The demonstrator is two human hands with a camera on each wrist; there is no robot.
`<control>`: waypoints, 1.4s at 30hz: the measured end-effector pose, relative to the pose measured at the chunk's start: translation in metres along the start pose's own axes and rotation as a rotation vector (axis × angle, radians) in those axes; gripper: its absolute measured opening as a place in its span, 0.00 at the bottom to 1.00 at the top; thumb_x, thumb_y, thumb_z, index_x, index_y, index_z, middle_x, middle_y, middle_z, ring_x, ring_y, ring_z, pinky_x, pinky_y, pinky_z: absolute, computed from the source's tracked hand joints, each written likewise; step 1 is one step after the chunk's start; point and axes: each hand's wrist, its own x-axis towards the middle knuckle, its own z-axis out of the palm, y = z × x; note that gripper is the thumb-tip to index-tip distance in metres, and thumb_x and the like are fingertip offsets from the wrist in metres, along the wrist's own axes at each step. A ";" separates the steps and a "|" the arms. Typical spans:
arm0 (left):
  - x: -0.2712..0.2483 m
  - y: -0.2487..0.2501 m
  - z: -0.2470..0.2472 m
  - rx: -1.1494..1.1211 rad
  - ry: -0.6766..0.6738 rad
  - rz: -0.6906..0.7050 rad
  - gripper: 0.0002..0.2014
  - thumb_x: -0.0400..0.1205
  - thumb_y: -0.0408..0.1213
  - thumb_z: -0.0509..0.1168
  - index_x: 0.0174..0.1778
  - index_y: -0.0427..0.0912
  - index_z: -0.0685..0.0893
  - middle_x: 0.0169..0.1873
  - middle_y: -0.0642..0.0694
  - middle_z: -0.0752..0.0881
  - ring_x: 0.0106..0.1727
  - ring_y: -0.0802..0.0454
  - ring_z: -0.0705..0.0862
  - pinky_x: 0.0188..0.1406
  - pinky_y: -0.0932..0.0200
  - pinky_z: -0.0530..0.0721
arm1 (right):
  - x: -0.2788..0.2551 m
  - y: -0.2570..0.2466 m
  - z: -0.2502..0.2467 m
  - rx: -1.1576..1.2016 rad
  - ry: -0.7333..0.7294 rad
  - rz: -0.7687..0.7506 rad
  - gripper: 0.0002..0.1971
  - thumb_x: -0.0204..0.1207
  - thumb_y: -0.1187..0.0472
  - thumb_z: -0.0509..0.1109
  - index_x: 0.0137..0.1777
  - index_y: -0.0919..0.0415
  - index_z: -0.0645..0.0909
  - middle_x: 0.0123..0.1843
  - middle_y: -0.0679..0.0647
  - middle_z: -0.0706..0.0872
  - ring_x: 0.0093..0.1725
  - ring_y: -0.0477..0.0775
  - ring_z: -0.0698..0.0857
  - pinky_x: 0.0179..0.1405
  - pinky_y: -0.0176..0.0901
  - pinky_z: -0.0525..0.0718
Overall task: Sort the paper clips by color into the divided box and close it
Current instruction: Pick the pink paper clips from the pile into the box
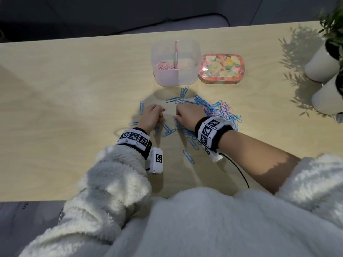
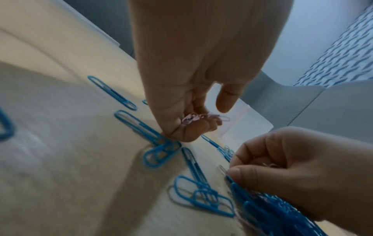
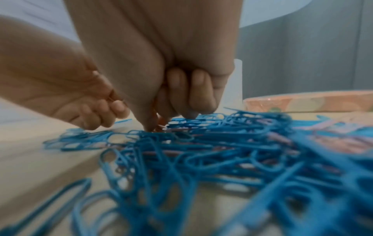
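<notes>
Light wood tabletop (image 1: 74, 89), potted plants (image 1: 332, 43) at right. Left wrist view alone shows left hand (image 2: 193, 89) pinching pink clips (image 2: 193, 119). Right hand (image 3: 161, 71) fingers curled into the blue pile (image 3: 201, 159); hold unclear.

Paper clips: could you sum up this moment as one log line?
left hand: holds pink clips | right hand: picking in mixed pile | divided box: open, pink clips inside only

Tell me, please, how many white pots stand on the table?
2, both at the right edge of the table: the far pot, under a green plant, and the near pot. Others may be cut off by the frame.
</notes>
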 end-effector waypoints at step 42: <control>0.004 0.019 0.018 0.050 -0.123 -0.115 0.13 0.79 0.33 0.55 0.28 0.44 0.73 0.25 0.48 0.71 0.26 0.53 0.67 0.22 0.62 0.64 | 0.013 0.044 -0.014 0.204 -0.027 0.134 0.05 0.75 0.57 0.70 0.45 0.58 0.84 0.48 0.57 0.88 0.51 0.59 0.84 0.47 0.44 0.76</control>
